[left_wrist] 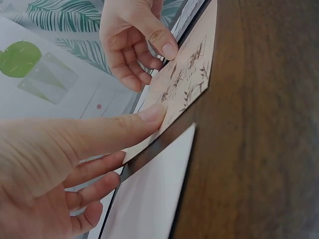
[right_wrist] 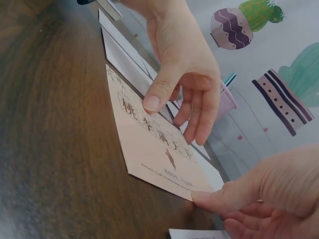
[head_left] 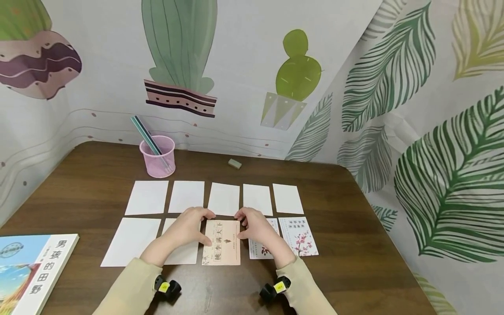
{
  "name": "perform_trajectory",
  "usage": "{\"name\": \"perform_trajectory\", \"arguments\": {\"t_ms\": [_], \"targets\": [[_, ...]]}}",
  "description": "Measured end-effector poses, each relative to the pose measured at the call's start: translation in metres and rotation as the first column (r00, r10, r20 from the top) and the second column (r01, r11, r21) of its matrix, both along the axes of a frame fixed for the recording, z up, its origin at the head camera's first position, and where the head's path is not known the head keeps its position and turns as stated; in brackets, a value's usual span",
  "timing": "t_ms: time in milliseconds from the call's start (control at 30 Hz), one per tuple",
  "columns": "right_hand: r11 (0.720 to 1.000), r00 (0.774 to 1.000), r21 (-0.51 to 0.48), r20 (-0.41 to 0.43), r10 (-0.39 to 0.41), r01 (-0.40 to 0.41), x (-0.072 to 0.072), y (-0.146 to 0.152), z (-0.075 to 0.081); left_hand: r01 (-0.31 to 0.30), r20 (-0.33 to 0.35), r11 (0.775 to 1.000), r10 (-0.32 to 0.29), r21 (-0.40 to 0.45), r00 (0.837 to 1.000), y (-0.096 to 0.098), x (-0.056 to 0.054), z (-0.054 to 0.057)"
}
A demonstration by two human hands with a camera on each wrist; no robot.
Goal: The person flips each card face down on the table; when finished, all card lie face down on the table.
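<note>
A peach-coloured card (head_left: 221,253) with Chinese characters lies in the middle of the near row, between my two hands. My left hand (head_left: 187,225) holds its left side; the thumb (left_wrist: 142,122) rests on the printed face and the index finger is by the far edge. On the right side, my right hand (head_left: 257,226) grips the border, with the thumb tip (right_wrist: 202,198) at the edge. Partly under the right hand is a card with a red flower print (head_left: 257,250). A plain white card (head_left: 181,258) lies just left, partly covered by the left hand.
White cards (head_left: 147,197) form a far row. Near row: a blank card (head_left: 131,243) at left, a pink blossom card (head_left: 299,238) at right. A pink cup (head_left: 159,159) with pencils and an eraser (head_left: 234,163) stand behind. A book (head_left: 47,271) lies at left.
</note>
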State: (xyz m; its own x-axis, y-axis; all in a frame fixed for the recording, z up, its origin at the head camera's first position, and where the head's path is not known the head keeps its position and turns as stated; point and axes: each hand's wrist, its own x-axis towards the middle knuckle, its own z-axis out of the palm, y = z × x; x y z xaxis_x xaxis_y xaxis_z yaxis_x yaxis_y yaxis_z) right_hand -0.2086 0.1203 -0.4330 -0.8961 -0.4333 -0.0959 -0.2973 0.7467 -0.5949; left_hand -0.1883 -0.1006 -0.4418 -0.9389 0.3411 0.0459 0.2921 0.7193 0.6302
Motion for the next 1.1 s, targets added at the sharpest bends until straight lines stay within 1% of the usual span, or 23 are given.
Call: {"name": "perform_trajectory", "arguments": {"t_ms": [167,300,567,667,733,767,833,933,1000,1033,1100], "targets": [[0.998,1.000,-0.059,0.015,0.015,-0.014,-0.0001,0.0004,-0.0006,0.009,0.007,1.000,-0.009,0.026,1.000,-0.0010,-0.0001,-0.0007],[0.994,0.999,-0.109,0.036,0.025,-0.021,-0.0003,0.0010,-0.0005,0.009,0.033,0.999,-0.010,0.046,0.999,-0.0012,-0.0007,-0.0014],[0.992,0.997,-0.122,0.070,0.033,-0.024,-0.0021,0.0017,-0.0028,0.002,0.066,0.996,-0.008,0.085,0.998,-0.0014,-0.0008,-0.0010],[0.991,0.996,-0.126,0.074,0.049,-0.039,-0.0032,0.0015,-0.0031,-0.010,0.098,0.991,-0.003,0.131,0.995,-0.0013,-0.0009,-0.0013],[0.991,0.996,-0.124,0.067,0.061,-0.052,-0.0037,0.0014,-0.0028,-0.026,0.132,0.982,0.002,0.185,0.991,-0.0014,-0.0011,-0.0020],[0.991,0.996,-0.120,0.063,0.064,-0.056,-0.0036,0.0015,-0.0024,-0.035,0.157,0.974,-0.001,0.226,0.988,-0.0014,-0.0013,-0.0026],[0.992,0.996,-0.112,0.057,0.067,-0.060,-0.0033,0.0021,-0.0013,-0.065,0.223,0.949,-0.006,0.309,0.975,-0.0013,-0.0017,-0.0037],[0.993,0.997,-0.106,0.053,0.059,-0.054,-0.0025,0.0038,-0.0006,-0.114,0.323,0.907,-0.025,0.405,0.946,-0.0006,-0.0018,-0.0064],[0.994,0.997,-0.103,0.057,0.052,-0.046,-0.0027,0.0046,-0.0006,-0.123,0.382,0.883,-0.067,0.452,0.922,-0.0005,-0.0015,-0.0078],[0.994,0.997,-0.103,0.060,0.050,-0.043,-0.0029,0.0048,-0.0009,-0.111,0.399,0.872,-0.102,0.477,0.911,-0.0010,-0.0011,-0.0083],[0.994,0.997,-0.102,0.063,0.047,-0.041,-0.0034,0.0045,-0.0016,-0.095,0.438,0.843,-0.176,0.529,0.881,-0.0019,-0.0005,-0.0095]]}}
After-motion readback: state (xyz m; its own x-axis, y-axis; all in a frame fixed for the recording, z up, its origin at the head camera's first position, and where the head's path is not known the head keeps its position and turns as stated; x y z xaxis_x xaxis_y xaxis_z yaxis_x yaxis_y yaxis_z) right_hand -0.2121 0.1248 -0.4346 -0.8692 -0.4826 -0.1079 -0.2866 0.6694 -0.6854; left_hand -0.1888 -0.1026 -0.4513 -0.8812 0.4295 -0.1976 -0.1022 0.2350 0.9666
